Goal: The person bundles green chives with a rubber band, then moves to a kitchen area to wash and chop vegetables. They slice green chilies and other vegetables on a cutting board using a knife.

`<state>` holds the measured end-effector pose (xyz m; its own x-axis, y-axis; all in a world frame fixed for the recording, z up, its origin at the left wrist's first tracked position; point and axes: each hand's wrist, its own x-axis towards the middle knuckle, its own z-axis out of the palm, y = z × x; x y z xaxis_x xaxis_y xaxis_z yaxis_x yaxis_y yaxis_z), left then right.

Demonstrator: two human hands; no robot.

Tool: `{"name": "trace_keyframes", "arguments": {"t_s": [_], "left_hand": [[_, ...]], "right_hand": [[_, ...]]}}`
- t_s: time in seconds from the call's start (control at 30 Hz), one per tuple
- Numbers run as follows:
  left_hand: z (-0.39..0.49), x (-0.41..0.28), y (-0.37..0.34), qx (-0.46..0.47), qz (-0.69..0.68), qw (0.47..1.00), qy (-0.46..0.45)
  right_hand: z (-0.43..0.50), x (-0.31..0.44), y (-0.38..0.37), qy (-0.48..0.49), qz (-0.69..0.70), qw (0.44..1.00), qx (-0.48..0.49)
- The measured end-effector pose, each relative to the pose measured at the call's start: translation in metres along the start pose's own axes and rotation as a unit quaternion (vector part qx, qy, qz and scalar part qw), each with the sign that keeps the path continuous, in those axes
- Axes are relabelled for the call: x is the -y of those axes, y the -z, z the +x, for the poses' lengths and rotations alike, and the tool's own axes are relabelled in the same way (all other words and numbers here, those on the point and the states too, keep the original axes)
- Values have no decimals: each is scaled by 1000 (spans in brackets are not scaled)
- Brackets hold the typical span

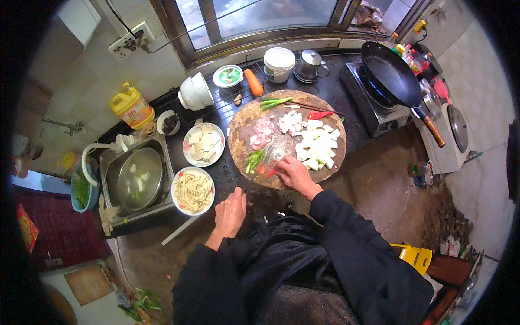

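Note:
My left hand (230,212) grips the dark handle of a kitchen knife (248,183). Its blade, hard to make out, reaches over the round wooden chopping board (245,109). The fingers of my right hand (295,174) press on a red chili pepper (270,173), with cut red bits beside it. Left of the blade lies a small heap of sliced green pieces (254,161). Sliced pinkish meat (262,133), diced white pieces (290,122) and a pile of pale green-white chunks (317,147) share the board. Scallion stalks (274,102) and another red chili (320,115) rest along its far side.
Left of the board stand a plate of pale slices (204,144), a bowl of noodles (193,191) and a sink (167,181) holding a metal basin (140,178). A carrot (253,83) lies behind. At right, a wok (391,73) sits over a lit gas stove (375,118).

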<state>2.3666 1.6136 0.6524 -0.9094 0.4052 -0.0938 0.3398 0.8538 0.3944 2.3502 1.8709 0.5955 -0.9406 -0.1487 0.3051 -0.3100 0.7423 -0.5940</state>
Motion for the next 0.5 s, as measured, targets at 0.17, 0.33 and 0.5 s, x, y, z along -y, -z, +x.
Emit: {"name": "trace_keyframes", "arguments": {"t_s": [0.17,0.33,0.5], "left_hand": [[9,-1,-16,13,9,1000,13],[10,-1,-8,18,-13,1000,4],[-4,-23,6,64,-19,998,4]], "right_hand": [[-1,-4,-5,-7,-2,1000,18],[-6,-3,1,-13,16,1000,5],[-7,-3,2,2,6,1000,5]]}}
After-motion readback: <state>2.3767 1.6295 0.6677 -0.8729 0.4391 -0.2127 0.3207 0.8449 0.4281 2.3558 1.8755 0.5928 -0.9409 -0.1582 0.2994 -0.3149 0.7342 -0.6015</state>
